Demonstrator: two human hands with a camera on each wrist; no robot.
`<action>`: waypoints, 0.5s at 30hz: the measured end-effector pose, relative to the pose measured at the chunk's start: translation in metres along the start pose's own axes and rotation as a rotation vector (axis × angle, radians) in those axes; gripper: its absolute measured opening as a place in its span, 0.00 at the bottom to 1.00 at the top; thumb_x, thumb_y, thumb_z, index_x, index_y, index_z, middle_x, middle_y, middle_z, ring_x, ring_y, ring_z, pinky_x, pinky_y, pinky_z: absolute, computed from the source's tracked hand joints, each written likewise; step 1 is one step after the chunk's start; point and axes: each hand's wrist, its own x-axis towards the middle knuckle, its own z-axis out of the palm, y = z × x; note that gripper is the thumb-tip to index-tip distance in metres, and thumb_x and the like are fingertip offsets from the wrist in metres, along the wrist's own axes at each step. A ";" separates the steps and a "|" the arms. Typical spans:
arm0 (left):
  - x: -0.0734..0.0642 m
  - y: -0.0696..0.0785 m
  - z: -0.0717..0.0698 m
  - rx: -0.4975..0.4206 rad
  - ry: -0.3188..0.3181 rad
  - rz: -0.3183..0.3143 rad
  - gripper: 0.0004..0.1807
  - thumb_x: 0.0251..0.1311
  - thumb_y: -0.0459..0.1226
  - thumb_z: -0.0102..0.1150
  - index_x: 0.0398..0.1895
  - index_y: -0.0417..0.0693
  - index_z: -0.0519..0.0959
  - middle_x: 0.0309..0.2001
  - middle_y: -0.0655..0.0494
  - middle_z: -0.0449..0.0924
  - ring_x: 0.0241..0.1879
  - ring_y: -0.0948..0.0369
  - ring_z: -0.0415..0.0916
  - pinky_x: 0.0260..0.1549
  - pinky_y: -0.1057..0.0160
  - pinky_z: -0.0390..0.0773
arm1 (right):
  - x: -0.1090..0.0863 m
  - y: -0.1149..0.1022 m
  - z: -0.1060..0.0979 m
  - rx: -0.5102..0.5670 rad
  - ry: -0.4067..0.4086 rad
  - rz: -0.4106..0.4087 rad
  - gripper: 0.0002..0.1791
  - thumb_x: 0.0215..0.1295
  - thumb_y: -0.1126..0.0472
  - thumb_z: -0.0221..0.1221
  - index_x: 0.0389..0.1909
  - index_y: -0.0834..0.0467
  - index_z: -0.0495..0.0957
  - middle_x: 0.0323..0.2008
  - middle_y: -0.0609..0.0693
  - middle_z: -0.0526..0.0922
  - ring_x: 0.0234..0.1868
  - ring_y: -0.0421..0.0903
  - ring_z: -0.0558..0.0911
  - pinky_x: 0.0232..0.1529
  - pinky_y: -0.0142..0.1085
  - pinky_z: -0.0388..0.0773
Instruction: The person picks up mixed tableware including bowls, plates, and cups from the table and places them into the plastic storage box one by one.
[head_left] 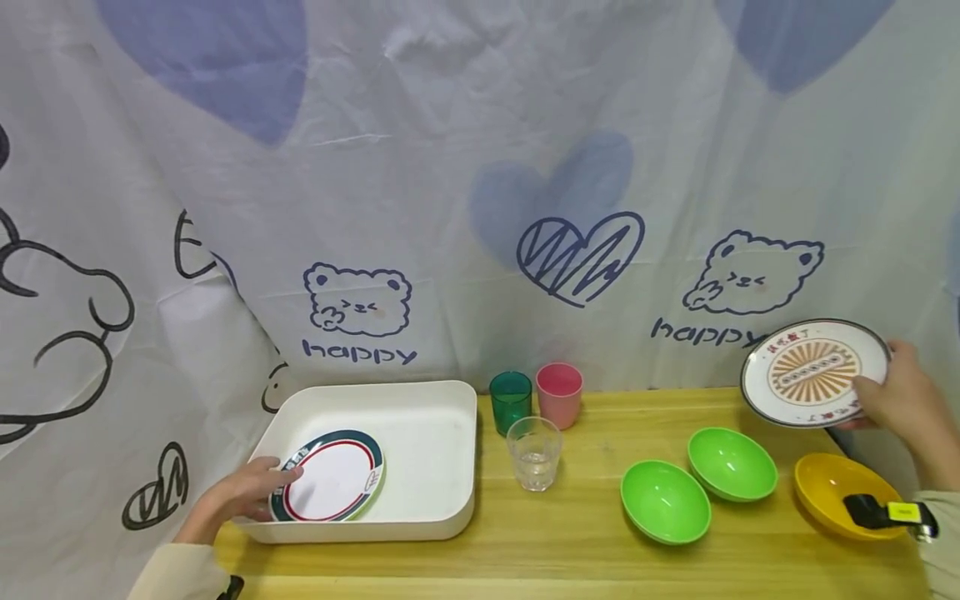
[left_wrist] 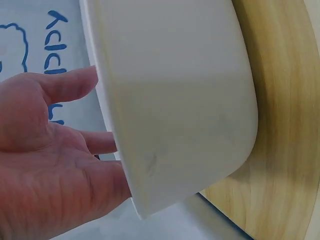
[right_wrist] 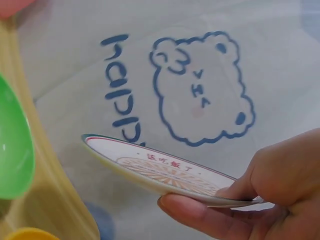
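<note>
My right hand (head_left: pixel 907 396) pinches a white plate (head_left: pixel 806 375) by its right rim, thumb on top and fingers beneath. This plate has an orange ray pattern and red characters, and is held up above the table's back right. In the right wrist view the same plate (right_wrist: pixel 165 172) appears nearly edge-on. At the left, my left hand (head_left: pixel 251 490) reaches over the side of a white bin (head_left: pixel 431 450) and holds a green-rimmed plate (head_left: pixel 330 479), thumb on its edge. In the left wrist view the bin wall (left_wrist: pixel 180 110) hides the fingertips of the hand (left_wrist: pixel 60 150).
A green cup (head_left: pixel 511 404), a pink cup (head_left: pixel 559 396) and a clear glass (head_left: pixel 534 454) stand right of the bin. Two green bowls (head_left: pixel 665 502) and a yellow bowl (head_left: pixel 828 492) sit on the right of the wooden table (head_left: pixel 555 550). A printed curtain (head_left: pixel 450 208) hangs behind.
</note>
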 end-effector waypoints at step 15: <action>-0.017 0.030 -0.006 -0.146 0.184 0.285 0.48 0.77 0.56 0.47 0.82 0.40 0.36 0.74 0.23 0.50 0.71 0.31 0.57 0.61 0.40 0.76 | -0.043 -0.007 0.015 0.080 0.407 0.102 0.35 0.77 0.64 0.43 0.80 0.65 0.44 0.67 0.78 0.62 0.55 0.65 0.69 0.66 0.41 0.69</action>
